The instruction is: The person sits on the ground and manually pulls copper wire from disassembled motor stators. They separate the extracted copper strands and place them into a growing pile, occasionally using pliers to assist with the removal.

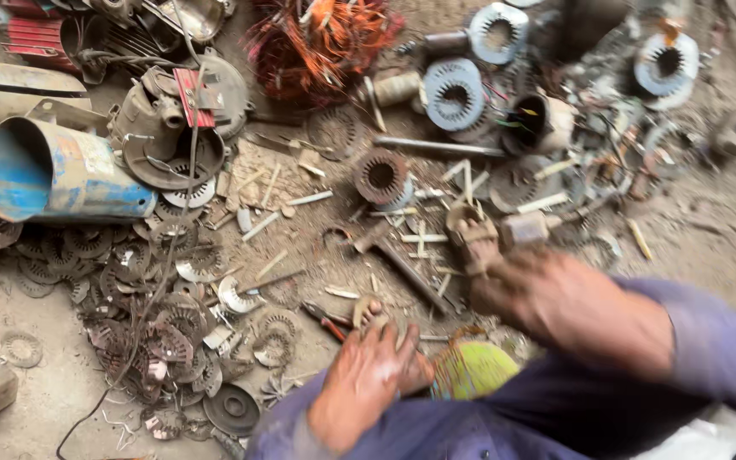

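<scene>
Dirt floor (726,247) fills the frame, littered with scrap motor parts. Blue metal drum (61,175) lies on its side at upper left, open end toward the left edge. Tangle of copper wire (317,38) sits at top centre. Grey toothed stator rings (455,94) cluster at upper right, a rusty one (382,177) near centre. Thin stamped discs (172,328) are heaped at lower left.

Right hand (555,298), lower right, is motion-blurred; its grip is closed around a brownish rusted part (473,238) that sticks up and to the left from the fist. What the part is cannot be made out through the blur.

Left hand (368,366), bottom centre, has fingers bent down onto a small ring-shaped piece (366,311) on the floor at its fingertips; whether that grip is clenched on it or just resting cannot be told. Red-handled pliers (327,322) lie just left of those fingers. A green-yellow rounded object (474,368) sits between the two hands, partly covered by the purple sleeves (709,341), which are cut off by the bottom edge.
</scene>
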Tool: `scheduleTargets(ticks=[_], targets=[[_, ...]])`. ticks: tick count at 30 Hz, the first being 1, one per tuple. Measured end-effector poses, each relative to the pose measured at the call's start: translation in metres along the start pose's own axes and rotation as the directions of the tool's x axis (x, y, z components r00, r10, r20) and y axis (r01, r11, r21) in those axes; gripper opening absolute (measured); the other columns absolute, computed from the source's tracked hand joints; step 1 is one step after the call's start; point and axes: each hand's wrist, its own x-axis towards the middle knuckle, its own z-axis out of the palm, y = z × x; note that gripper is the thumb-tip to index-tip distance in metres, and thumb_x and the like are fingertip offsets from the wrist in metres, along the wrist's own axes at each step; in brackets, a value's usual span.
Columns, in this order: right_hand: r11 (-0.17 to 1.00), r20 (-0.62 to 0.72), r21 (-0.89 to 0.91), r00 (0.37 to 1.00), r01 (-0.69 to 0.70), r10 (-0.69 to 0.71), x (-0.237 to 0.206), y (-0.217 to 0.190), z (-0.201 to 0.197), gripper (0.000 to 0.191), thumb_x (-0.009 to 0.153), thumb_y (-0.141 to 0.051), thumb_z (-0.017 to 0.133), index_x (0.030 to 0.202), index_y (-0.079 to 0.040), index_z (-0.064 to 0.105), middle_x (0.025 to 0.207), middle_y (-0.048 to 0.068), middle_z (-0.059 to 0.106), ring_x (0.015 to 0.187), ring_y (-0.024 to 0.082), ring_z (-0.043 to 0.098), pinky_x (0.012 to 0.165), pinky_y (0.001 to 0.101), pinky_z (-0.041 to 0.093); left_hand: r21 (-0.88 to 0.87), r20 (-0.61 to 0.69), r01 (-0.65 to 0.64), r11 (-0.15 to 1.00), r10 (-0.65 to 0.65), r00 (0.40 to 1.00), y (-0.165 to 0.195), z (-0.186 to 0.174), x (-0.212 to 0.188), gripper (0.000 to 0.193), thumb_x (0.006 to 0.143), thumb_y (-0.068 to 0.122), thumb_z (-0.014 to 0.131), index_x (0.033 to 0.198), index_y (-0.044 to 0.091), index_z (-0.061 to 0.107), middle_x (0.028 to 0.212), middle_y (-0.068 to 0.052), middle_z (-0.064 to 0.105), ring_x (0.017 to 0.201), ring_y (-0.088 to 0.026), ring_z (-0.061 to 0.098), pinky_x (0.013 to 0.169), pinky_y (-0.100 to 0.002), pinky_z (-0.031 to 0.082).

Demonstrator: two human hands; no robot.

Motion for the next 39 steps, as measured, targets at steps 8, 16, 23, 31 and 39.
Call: scheduleTargets(ticks=[8, 16, 23, 31, 39], targets=[[0.990, 0.012, 0.139, 1.000, -0.002, 0.000, 0.087, 0.050, -0.030, 0.066, 0.074, -0.028, 0.063, 0.135, -0.002, 0.055, 0.129, 0.020, 0.061, 0.113, 0.040, 0.061, 0.094, 0.0483, 0.047, -0.054, 0.234, 0.070, 0.996, -0.056, 0.971, -0.056, -0.048, 0.076, 0.065, 0.093, 0.013, 0.059, 0.155, -0.001, 0.044, 0.117, -0.023, 0.063, 0.112, -0.038, 0.061, 0.090, -0.051, 0.050], [0.910, 0.193, 0.288, 0.949, -0.298, 0.249, 0.084, 0.041, -0.013, 0.047, 0.078, -0.029, 0.074, 0.114, -0.002, 0.061, 0.113, 0.019, 0.063, 0.100, 0.036, 0.064, 0.079, 0.0466, 0.053, -0.088, 0.124, 0.345, 0.935, -0.333, 0.935, -0.016, 0.011, 0.095, 0.066, 0.093, 0.013, 0.055, 0.157, 0.001, 0.041, 0.132, -0.027, 0.062, 0.117, -0.041, 0.060, 0.094, -0.052, 0.050], [0.757, -0.104, 0.504, 0.841, -0.415, 0.530, 0.012, 0.013, -0.099, 0.037, 0.082, -0.018, 0.068, 0.117, -0.006, 0.063, 0.115, 0.020, 0.062, 0.098, 0.041, 0.064, 0.080, 0.0503, 0.055, -0.419, 0.036, 0.526, 0.740, -0.566, 0.824, 0.087, -0.133, 0.076, 0.055, 0.087, 0.019, 0.074, 0.138, 0.010, 0.058, 0.127, -0.023, 0.065, 0.112, -0.043, 0.064, 0.092, -0.052, 0.054], [0.459, 0.243, 0.505, 0.631, -0.731, 0.737, -0.163, 0.026, -0.287, 0.044, 0.084, -0.027, 0.069, 0.126, -0.015, 0.067, 0.126, 0.017, 0.069, 0.114, 0.039, 0.068, 0.097, 0.0477, 0.056, -0.470, 0.059, 0.705, 0.530, -0.779, 0.624, 0.103, -0.437, 0.038, 0.045, 0.093, 0.028, 0.070, 0.133, 0.009, 0.062, 0.115, -0.013, 0.076, 0.100, -0.031, 0.075, 0.089, -0.042, 0.059], [0.045, 0.273, 0.380, 0.159, -0.924, 0.949, -0.172, 0.023, -0.485, 0.045, 0.084, -0.037, 0.073, 0.126, -0.021, 0.072, 0.121, 0.016, 0.074, 0.113, 0.036, 0.070, 0.098, 0.0470, 0.057, -0.650, -0.139, 0.525, 0.548, -0.766, 0.628, 0.063, -0.606, 0.046, 0.033, 0.087, 0.025, 0.073, 0.114, 0.008, 0.069, 0.095, -0.010, 0.079, 0.081, -0.022, 0.077, 0.073, -0.037, 0.062]])
